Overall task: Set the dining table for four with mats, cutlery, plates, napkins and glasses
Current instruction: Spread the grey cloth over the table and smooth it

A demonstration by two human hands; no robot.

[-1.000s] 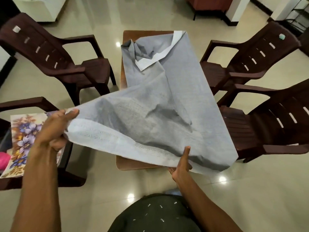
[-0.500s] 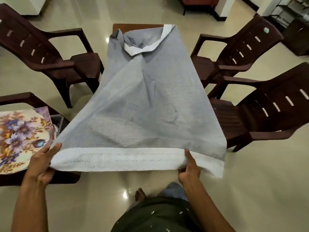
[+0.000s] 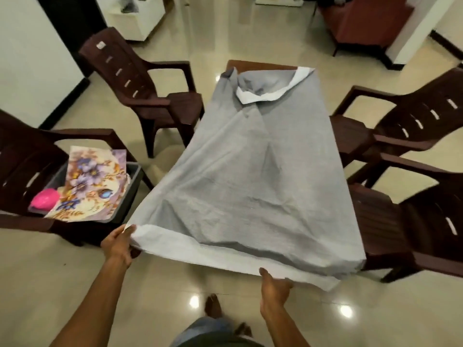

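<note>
A grey tablecloth [image 3: 255, 176] with a white border lies stretched along the brown table [image 3: 260, 65], whose wood shows only at the far end. The cloth's far end is crumpled and folded back, white side up. My left hand [image 3: 117, 244] pinches the near left corner of the cloth. My right hand [image 3: 274, 288] grips the white near edge toward the right. The near right corner hangs loose past the table. Floral mats [image 3: 87, 181] lie on a grey bin [image 3: 130, 189] on the chair at left.
Dark brown plastic chairs stand around the table: one at near left [image 3: 22, 156], one at far left [image 3: 135, 88], two on the right [image 3: 413, 126] [image 3: 413, 221]. A pink object [image 3: 45, 199] sits in the bin. My bare feet [image 3: 213, 306] stand on the glossy tiled floor.
The cloth, lifted and billowing a second ago, has been drawn out flat over the table toward me. My view has pulled back and both hands hold the near edge lower.
</note>
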